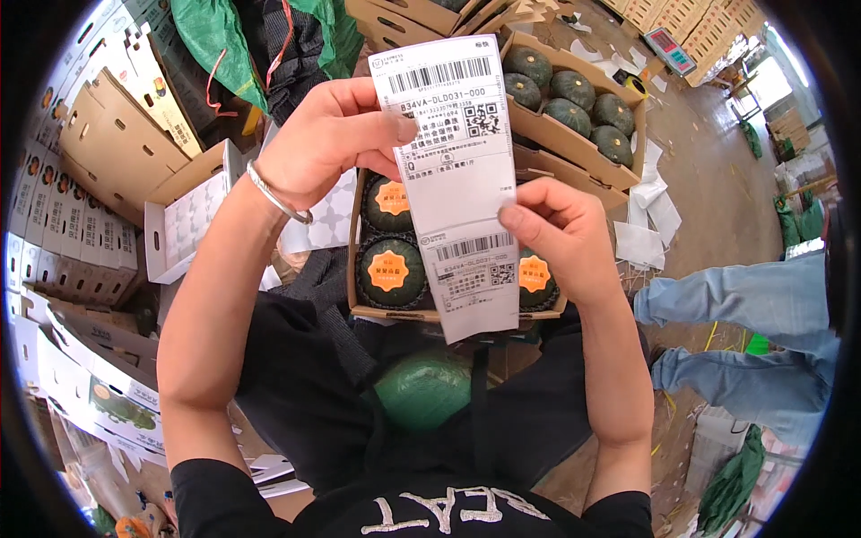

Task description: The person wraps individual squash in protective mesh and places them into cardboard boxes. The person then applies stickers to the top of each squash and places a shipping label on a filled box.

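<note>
A long white shipping label (457,202) with barcodes and square codes hangs between my two hands. My left hand (345,130) pinches its upper left edge, thumb on the printed face. Lower down, my right hand (560,233) grips the right edge between thumb and fingers. Behind the label stands an open cardboard box (395,313) holding dark green squashes (392,298) in black netting, each with an orange scalloped sticker (392,270). The label covers the middle of that box. A silver bangle (278,197) circles my left wrist.
Another open carton (639,148) of dark squashes stands beyond. Flattened cartons (67,215) are stacked at the left. A green sack (211,40) lies at the far left, a scale (671,51) at the far right. A person's legs in jeans (735,327) are at the right, near paper scraps (641,242).
</note>
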The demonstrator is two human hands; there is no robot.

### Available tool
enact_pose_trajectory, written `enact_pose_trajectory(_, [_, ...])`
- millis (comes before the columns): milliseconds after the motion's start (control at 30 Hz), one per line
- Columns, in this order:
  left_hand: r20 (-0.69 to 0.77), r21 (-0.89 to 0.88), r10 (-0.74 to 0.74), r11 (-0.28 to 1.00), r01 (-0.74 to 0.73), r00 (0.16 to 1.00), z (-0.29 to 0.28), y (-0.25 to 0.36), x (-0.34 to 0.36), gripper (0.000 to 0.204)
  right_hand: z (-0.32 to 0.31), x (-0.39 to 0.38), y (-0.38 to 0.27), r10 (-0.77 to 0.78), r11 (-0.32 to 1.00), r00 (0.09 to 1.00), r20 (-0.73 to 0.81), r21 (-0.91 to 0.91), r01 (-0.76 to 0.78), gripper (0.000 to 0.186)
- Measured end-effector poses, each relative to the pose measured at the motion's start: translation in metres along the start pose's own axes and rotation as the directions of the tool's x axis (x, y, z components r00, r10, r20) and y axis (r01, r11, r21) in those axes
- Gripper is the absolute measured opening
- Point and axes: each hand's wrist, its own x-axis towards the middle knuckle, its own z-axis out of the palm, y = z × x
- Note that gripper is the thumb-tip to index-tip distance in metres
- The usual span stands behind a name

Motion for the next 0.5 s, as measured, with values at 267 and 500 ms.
enact_pose_trajectory(267, [-0.013, -0.096, -0.055, 0.994, 0.053, 0.998, 0.009, -0.007, -0.005, 0.019, 0.006, -0.005, 0.001, -0.057, 0.995, 0.989, -0.139, 0.071, 0.068, 0.012])
enact_pose_trajectory(500, [0.155, 0.088, -0.269, 0.962, 0.258, 0.951, 0.032, -0.016, -0.019, 0.023, 0.003, -0.007, 0.000, -0.101, 0.984, 0.979, -0.177, 0.127, 0.124, 0.013])
